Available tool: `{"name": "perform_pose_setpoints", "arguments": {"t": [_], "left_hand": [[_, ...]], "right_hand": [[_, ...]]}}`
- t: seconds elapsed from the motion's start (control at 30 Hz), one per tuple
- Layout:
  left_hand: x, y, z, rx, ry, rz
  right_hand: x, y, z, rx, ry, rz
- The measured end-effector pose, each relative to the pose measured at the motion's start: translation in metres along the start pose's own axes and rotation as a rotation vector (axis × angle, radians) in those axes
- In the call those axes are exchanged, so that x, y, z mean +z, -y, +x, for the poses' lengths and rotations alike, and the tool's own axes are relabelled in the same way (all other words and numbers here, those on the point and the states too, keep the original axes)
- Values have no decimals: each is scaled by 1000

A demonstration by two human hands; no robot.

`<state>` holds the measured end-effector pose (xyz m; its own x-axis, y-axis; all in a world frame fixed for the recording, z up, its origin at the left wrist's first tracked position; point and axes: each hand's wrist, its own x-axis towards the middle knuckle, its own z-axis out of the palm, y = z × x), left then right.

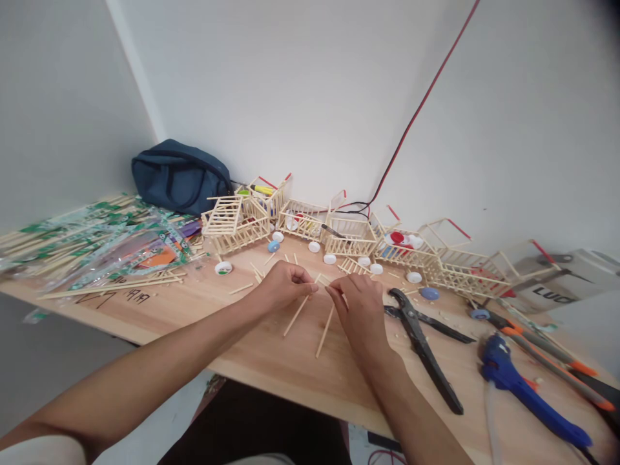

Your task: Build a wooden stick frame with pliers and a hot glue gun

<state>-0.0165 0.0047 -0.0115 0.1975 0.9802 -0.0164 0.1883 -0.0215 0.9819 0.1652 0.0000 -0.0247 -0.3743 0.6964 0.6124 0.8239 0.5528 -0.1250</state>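
Observation:
Over the wooden tabletop, my left hand [285, 284] has thumb and fingers pinched at one corner of a small wooden stick frame [325, 332]. My right hand [357, 303] pinches the other corner, fingers bent. Two legs of the frame point back toward me, and a short crosspiece shows between my fingertips. Exactly how the sticks join is hidden by my fingers. Just beyond the hands lies a small slatted stick panel [356, 266]. Black-handled pliers [419, 342] rest right of my right hand.
Several stick-built carts [351, 236] with bottle-cap wheels line the wall. A blue glue gun [527, 394] and orange-handled tools [557, 361] lie at right. Packaged sticks [72, 239] and a dark blue bag [181, 174] occupy the left. Loose bottle caps [223, 267] and stick scraps are scattered about.

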Motion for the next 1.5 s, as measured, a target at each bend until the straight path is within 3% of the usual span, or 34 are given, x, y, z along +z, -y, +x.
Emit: {"name": "perform_pose_setpoints", "arguments": {"t": [1.5], "left_hand": [[-1, 2, 2, -8, -1, 0]], "right_hand": [[1, -1, -1, -13, -1, 4]]}}
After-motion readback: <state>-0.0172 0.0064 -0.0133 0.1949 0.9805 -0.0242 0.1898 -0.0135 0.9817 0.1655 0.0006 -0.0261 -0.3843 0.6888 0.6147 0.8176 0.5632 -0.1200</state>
